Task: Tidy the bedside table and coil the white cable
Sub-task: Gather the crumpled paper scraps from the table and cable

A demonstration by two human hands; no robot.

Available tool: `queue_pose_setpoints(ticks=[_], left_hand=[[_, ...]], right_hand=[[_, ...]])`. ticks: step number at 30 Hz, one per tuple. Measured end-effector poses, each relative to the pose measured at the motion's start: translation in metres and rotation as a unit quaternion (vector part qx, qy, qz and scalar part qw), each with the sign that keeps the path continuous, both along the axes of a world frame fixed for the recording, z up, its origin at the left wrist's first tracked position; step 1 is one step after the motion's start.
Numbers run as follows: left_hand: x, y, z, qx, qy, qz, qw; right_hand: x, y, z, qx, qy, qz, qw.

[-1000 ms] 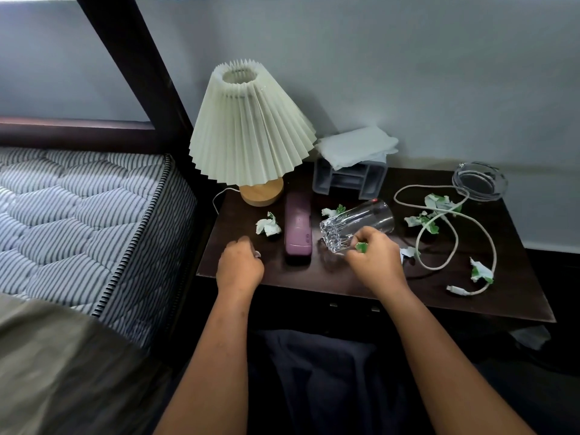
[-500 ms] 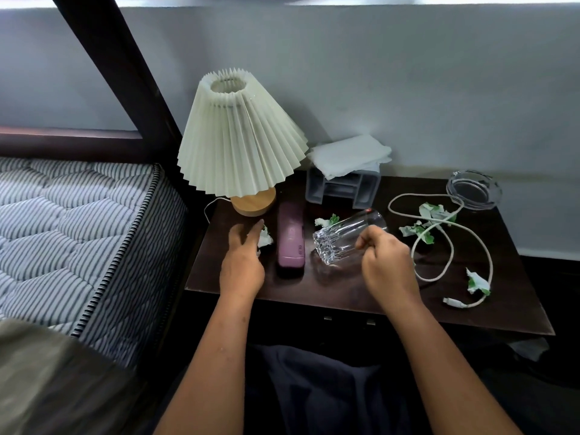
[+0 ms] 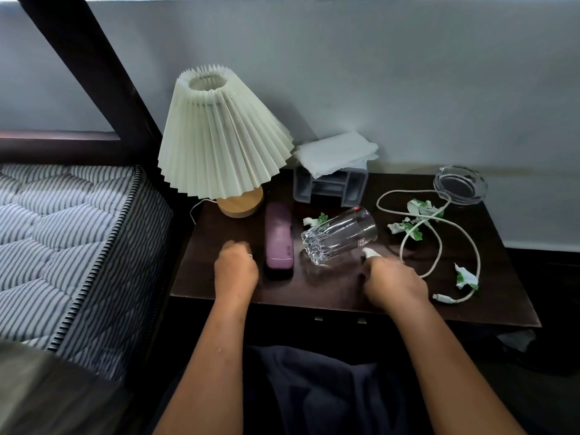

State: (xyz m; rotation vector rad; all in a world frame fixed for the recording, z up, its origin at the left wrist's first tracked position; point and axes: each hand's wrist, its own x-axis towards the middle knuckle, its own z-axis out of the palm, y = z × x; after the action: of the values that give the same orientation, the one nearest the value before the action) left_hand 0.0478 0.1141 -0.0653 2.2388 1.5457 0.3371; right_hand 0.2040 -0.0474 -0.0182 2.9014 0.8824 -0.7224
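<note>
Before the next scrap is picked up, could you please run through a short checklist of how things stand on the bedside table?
1. Glass safe: not ok, it lies on its side between the purple case and the cable.
2. Right hand has a scrap: ok, a white bit shows at its fingertips, close to the glass.
3. Left hand free: cannot tell, it is closed into a fist.
4. Paper scraps cleared: not ok, several lie among the cable loops.
5. White cable coiled: not ok, it sprawls loose, with its plug near the front edge.
6. Ashtray stable: ok, upright at the back corner.
</note>
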Motion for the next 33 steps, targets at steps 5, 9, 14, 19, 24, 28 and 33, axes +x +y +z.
queue_pose_setpoints(ticks=[5, 9, 14, 19, 24, 28, 33], left_hand=[[0.003, 0.006, 0.018, -0.058, -0.17, 0.101, 0.979], [0.015, -0.003, 0.031, -0.103, -0.303, 0.109, 0.941], [0.035, -0.006, 0.031, -0.124, -0.336, 0.11, 0.927], [0.051, -0.013, 0.023, -0.092, -0.314, 0.073, 0.942], [0.061, -0.012, 0.025, -0.043, -0.263, -0.023, 0.964], [0.064, 0.001, 0.021, 0.094, -0.095, -0.146, 0.98], [0.079, 0.013, 0.015, 0.088, 0.027, -0.239, 0.967]], right_hand=[[0.001, 0.0, -0.001, -0.003, 0.009, -0.012, 1.0], [0.002, 0.0, 0.0, 0.112, -0.015, -0.045, 0.993], [0.009, -0.002, 0.0, 0.278, -0.003, -0.108, 0.954], [0.014, -0.004, -0.006, 0.338, -0.017, -0.07, 0.938], [0.017, -0.003, -0.016, 0.374, 0.031, -0.083, 0.923], [0.019, -0.004, -0.027, 0.378, 0.019, -0.072, 0.923], [0.021, -0.004, -0.034, 0.375, 0.009, -0.047, 0.926]])
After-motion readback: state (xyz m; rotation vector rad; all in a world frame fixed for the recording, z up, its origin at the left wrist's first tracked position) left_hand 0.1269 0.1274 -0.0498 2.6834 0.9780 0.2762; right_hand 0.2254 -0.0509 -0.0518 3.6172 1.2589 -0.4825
